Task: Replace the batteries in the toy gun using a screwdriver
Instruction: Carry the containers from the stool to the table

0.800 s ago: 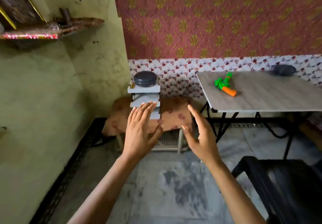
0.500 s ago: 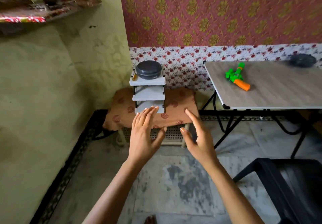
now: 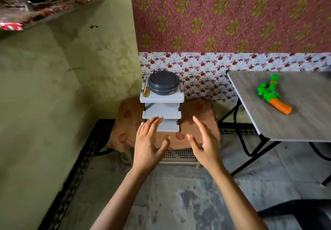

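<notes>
Both empty, fingers spread: L hand, R hand before rack; toy gun apart.

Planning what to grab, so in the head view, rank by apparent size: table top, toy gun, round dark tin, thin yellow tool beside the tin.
Largest: table top.
Next: toy gun and round dark tin, about alike (gun longer, tin broader), so unranked.
Smallest: thin yellow tool.

1. Left hand: bare, with long slim fingers and short nails.
2. Right hand: bare, with a short pale thumbnail showing.
3. Left forearm, at 7 o'clock: uncovered to the frame edge.
4. Right forearm, at 5 o'clock: likewise uncovered.
</notes>
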`<state>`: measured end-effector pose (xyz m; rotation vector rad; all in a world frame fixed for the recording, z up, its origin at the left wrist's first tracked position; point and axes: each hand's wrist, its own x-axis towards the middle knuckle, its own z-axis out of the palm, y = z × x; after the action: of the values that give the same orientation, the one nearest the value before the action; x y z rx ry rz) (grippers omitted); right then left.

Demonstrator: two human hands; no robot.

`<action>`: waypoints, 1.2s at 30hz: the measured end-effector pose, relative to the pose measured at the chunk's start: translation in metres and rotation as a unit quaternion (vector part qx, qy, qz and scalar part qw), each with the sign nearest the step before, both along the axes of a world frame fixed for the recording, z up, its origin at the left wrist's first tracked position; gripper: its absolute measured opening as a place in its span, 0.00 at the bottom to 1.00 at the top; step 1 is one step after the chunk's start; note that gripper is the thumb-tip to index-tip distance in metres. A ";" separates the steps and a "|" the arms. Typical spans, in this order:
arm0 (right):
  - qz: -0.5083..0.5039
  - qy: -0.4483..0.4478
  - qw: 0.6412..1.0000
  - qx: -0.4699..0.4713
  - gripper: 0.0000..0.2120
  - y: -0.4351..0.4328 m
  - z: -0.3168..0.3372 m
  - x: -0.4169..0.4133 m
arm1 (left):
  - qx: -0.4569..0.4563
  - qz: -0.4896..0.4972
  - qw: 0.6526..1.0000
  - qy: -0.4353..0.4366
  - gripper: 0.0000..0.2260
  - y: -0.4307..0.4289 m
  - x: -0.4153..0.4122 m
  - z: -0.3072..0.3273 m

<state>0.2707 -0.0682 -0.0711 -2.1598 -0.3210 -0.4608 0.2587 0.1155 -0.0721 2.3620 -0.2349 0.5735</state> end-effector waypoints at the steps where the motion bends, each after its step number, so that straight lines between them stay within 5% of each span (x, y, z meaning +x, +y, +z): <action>1: -0.003 0.006 1.000 0.003 0.27 0.001 -0.003 0.017 | -0.001 0.001 1.000 0.003 0.26 0.003 0.017 -0.003; 16: 0.038 0.068 0.997 -0.009 0.26 0.018 -0.042 0.278 | 0.035 0.149 0.986 0.062 0.22 0.039 0.252 -0.038; 23: 0.033 0.153 0.987 -0.030 0.28 0.035 -0.071 0.370 | 0.023 0.221 0.955 0.196 0.15 0.074 0.344 -0.073; 36: -0.048 0.229 0.970 -0.061 0.33 0.061 -0.098 0.437 | 0.049 0.202 0.922 0.325 0.11 0.095 0.445 -0.125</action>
<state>0.7078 -0.0070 -0.1696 -2.3308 0.0136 0.0139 0.7033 0.2105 -0.1972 2.5640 0.5462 -0.0732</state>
